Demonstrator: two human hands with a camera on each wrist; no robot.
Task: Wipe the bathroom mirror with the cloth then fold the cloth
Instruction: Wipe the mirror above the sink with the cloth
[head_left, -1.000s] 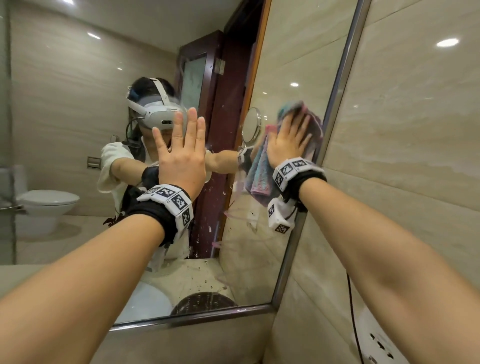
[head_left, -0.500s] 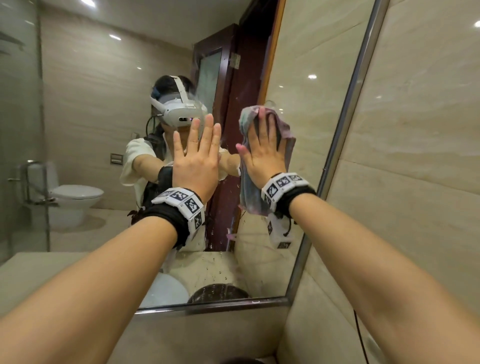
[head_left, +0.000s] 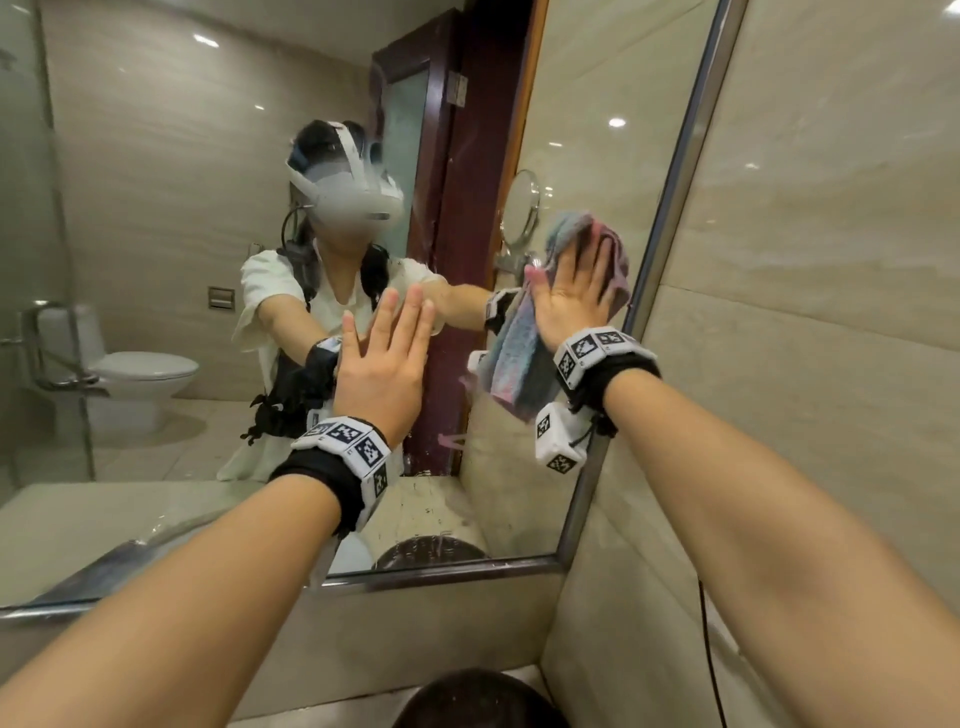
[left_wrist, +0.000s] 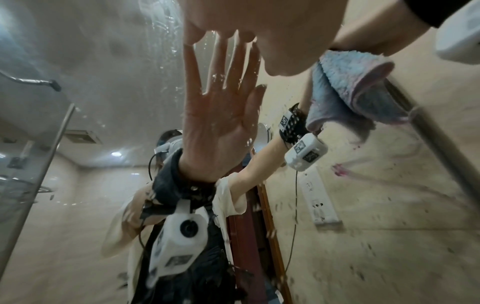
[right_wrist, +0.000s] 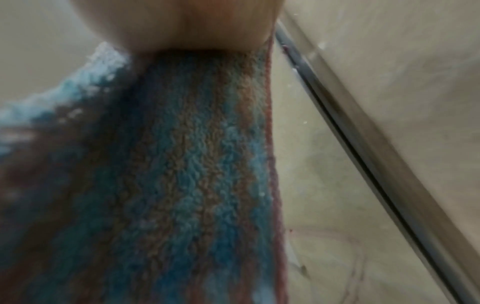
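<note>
The bathroom mirror (head_left: 156, 208) fills the wall ahead, its metal frame running down the right side. My right hand (head_left: 574, 296) presses a blue and pink striped cloth (head_left: 519, 358) flat against the glass near that right frame, fingers straight. The cloth (right_wrist: 182, 164) hangs down below the palm in the right wrist view, and the cloth (left_wrist: 350, 88) also shows in the left wrist view. My left hand (head_left: 384, 358) rests flat on the glass to the left of it, fingers spread and straight. Water drops dot the mirror (left_wrist: 103, 61) around the left hand (left_wrist: 221, 26).
A beige tiled wall (head_left: 805, 312) stands right of the mirror frame (head_left: 670, 208). A black cable (head_left: 709, 649) runs down that wall. The mirror's lower frame edge (head_left: 441, 571) sits above a tiled ledge. A dark round object (head_left: 478, 701) lies at the bottom edge.
My right hand has slid the cloth to the right, back toward the mirror's right frame, and a little lower. My left hand has dropped lower on the glass.
</note>
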